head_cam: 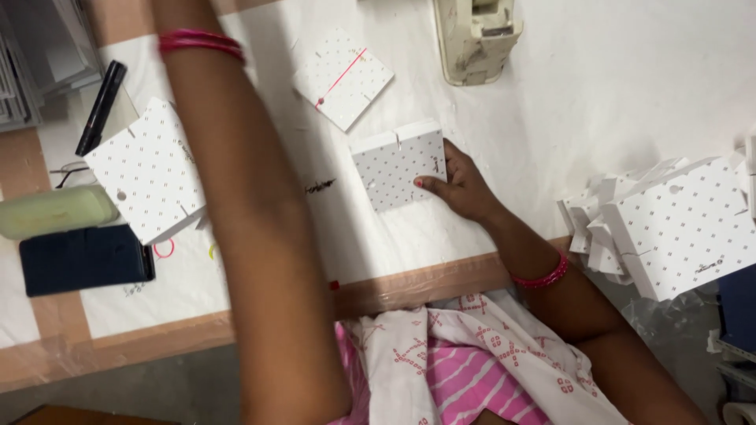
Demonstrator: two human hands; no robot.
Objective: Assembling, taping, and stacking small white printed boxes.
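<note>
The small stack of dotted white cards (pixel 398 165), just below the tape dispenser (pixel 476 35), is pinched by the right hand (pixel 461 185) (left hand out of view, state unknowable), seemingly mid-squaring; next calls for steady alignment.

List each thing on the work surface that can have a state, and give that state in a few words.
Card stack: lying flat, gripped at its edge by the right hand.
Single card: flat, pink band across it.
Left stack: flat, untouched.
Right pile: leaning, untidy.
Marker: capped.
Left hand: out of view, arm raised.
</note>
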